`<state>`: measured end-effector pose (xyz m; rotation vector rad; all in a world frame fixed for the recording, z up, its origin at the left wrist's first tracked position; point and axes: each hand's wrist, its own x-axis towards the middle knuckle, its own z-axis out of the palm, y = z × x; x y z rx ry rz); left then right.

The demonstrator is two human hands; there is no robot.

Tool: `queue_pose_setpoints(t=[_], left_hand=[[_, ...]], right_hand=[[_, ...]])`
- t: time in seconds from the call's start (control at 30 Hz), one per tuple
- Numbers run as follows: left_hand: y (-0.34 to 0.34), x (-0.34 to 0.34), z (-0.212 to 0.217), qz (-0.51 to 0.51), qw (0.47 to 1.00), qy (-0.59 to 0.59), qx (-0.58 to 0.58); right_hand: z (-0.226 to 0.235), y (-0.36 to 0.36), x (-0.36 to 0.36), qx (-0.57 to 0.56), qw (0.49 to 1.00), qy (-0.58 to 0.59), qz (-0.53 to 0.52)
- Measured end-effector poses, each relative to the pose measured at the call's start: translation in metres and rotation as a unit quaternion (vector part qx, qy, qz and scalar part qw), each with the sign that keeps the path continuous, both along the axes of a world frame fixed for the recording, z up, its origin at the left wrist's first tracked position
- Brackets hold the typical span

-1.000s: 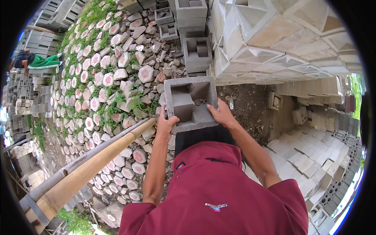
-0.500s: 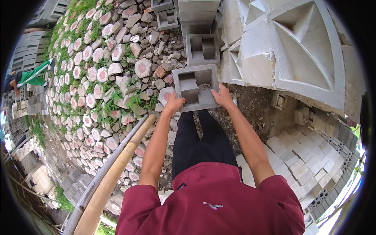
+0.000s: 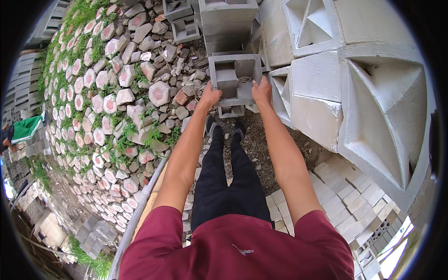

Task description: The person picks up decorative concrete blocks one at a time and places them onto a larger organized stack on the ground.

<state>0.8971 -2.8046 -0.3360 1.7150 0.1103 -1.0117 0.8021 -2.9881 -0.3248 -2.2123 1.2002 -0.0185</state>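
Note:
A grey square concrete vent block (image 3: 237,101) with a hollow, stepped inside is held up in front of me by both hands. My left hand (image 3: 211,94) is closed round its left edge near the lower corner. On the opposite edge my right hand (image 3: 262,89) grips it the same way, thumb over the front rim. Some loose dirt lies inside the hollow. Just below it, partly hidden, another grey block (image 3: 231,111) rests on the ground beyond my feet. The held block overlaps the foot of a tall stack of grey blocks (image 3: 228,29).
Large pale blocks with triangular recesses (image 3: 382,112) form a wall close on my right. Rubble and hexagonal pavers (image 3: 159,93) cover the ground to the left. A wooden pole (image 3: 135,210) runs along my left side. A person in green (image 3: 27,129) is at the far left.
Both arms have stretched farther forward, carrying the block away from my body toward the stack. My feet and the block on the ground have come into view.

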Motion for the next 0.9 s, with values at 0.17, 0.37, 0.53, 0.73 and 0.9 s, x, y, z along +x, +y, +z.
queue_pose_setpoints(t=[0.17,0.37,0.53,0.73,0.9], left_hand=[[-0.008,0.024,-0.034,0.032,0.998,-0.058,-0.001],[-0.054,0.026,-0.023,-0.02,0.999,-0.021,0.04],[-0.015,0.042,-0.081,-0.011,0.994,-0.09,0.057],[-0.037,0.036,-0.058,-0.059,0.981,-0.116,0.142],[-0.037,0.032,-0.048,-0.034,0.98,-0.104,0.169]], right_hand=[[-0.015,-0.007,0.041,-0.017,1.0,-0.018,0.0],[-0.042,-0.04,0.025,-0.068,0.996,-0.043,-0.049],[-0.043,-0.012,0.055,-0.045,0.997,-0.058,-0.016],[-0.054,-0.026,0.046,-0.077,0.997,-0.01,-0.016],[-0.041,-0.016,0.035,-0.038,0.997,-0.066,0.026]])
